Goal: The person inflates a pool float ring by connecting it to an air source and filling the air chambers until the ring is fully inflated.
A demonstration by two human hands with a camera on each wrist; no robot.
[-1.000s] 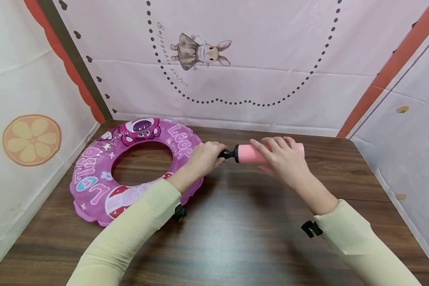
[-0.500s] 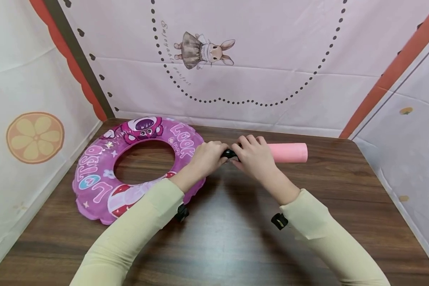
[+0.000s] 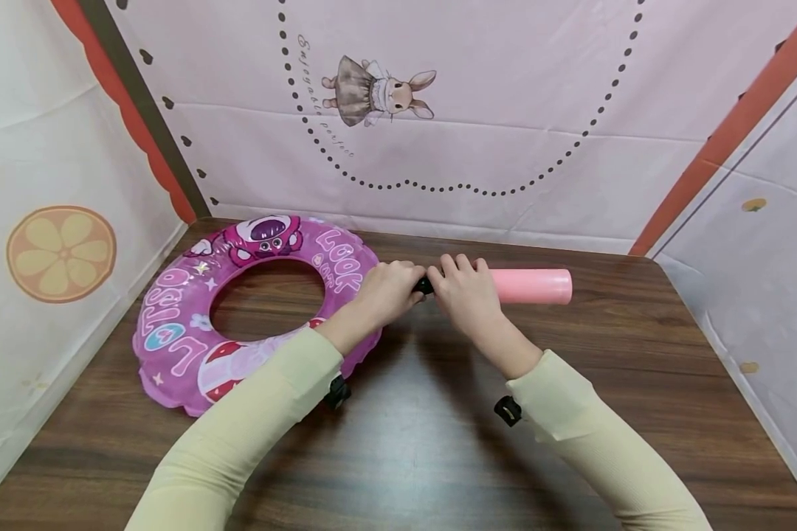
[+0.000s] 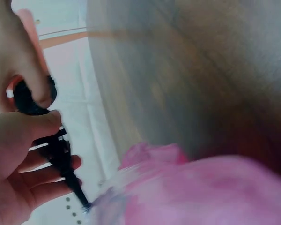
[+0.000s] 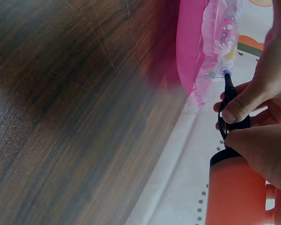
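A pink inflatable swim ring [image 3: 166,324] with printed cartoon pictures and letters lies on the left side of the table. To its right, a hand air pump [image 3: 534,285] with a pink barrel is held sideways. My left hand [image 3: 390,291] pinches the pump's black nozzle [image 4: 61,157], whose thin tip reaches a clear valve [image 5: 226,70] on the ring. Beside it, my right hand [image 3: 468,302] grips the pump around its black collar [image 5: 225,155], the thumb near the nozzle. In the head view both hands hide most of the black parts.
The dark wooden table [image 3: 398,457] extends in front of the hands and to the right. Printed fabric walls [image 3: 478,88] stand close behind it and on both sides. A small black device [image 3: 508,411] hangs at the right wrist.
My right hand has slid left along the pump from the pink barrel to its black end, close to the left hand. The left hand and swim ring have stayed about in place.
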